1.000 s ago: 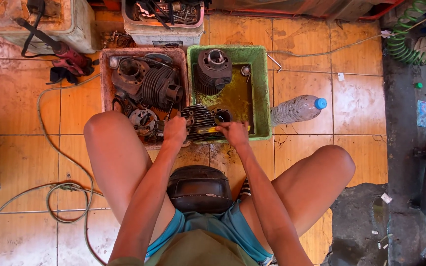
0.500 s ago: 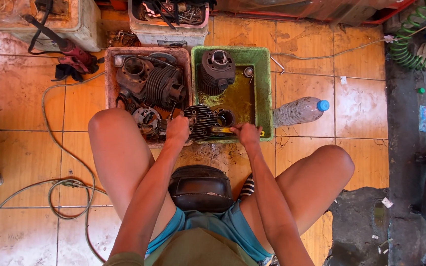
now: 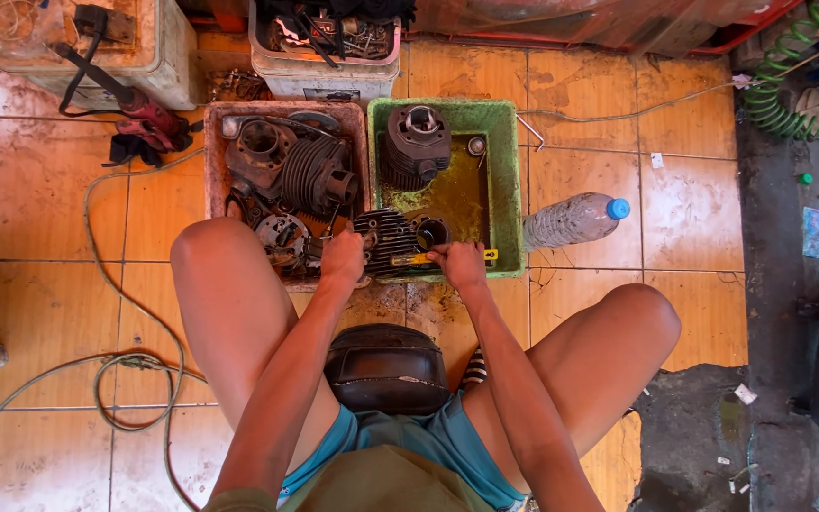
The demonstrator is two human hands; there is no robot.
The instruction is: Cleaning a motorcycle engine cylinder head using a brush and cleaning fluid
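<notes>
Here, the left hand has its fingers curled closed on a dark finned engine part resting at the near edge of a green tub. The right hand pinches shut on a yellow-handled tool laid against that part. A red tub of engine pieces sits just left; a plastic bottle lies to the right.

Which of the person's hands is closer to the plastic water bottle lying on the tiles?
The right hand, at the green tub's near edge, just left of the bottle. The left hand is farther left, on the finned engine part.
</notes>
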